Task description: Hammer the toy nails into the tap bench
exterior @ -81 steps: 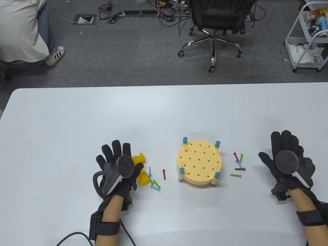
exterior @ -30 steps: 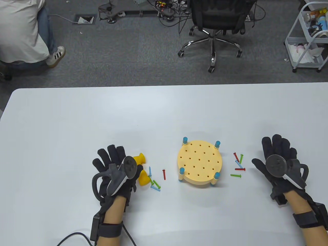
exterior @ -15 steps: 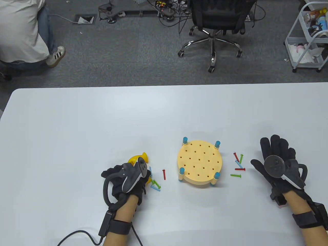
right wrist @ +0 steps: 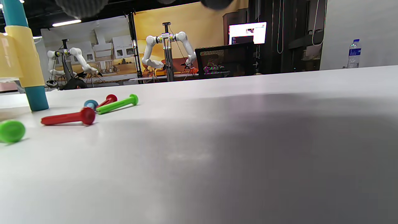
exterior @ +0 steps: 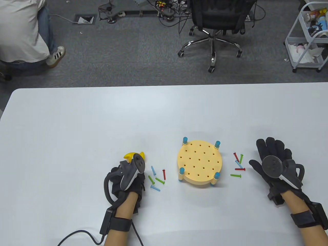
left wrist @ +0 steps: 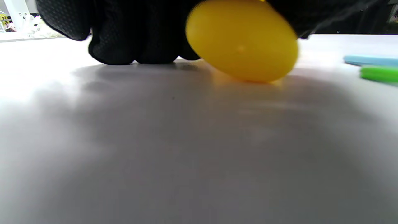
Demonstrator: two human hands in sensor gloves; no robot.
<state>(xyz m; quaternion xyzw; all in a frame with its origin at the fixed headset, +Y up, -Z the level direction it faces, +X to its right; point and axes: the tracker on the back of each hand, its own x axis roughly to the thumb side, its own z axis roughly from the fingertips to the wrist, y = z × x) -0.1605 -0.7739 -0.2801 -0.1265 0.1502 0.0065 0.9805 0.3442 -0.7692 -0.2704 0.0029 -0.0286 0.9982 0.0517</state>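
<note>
Left hand [exterior: 126, 180] grip clamped round yellow toy hammer [exterior: 133, 156], head poking toward frame top, long axis hidden. Right hand [exterior: 276, 165] grip apart, fingers spread, right of tap bench [exterior: 199, 164].

The table view looks steeply down from above the table's [exterior: 77, 123] near edge. Both wrist views sit almost on its surface, facing level: the left very close to the yellow hammer [left wrist: 242, 40], the right toward the bench [right wrist: 18, 59].
</note>
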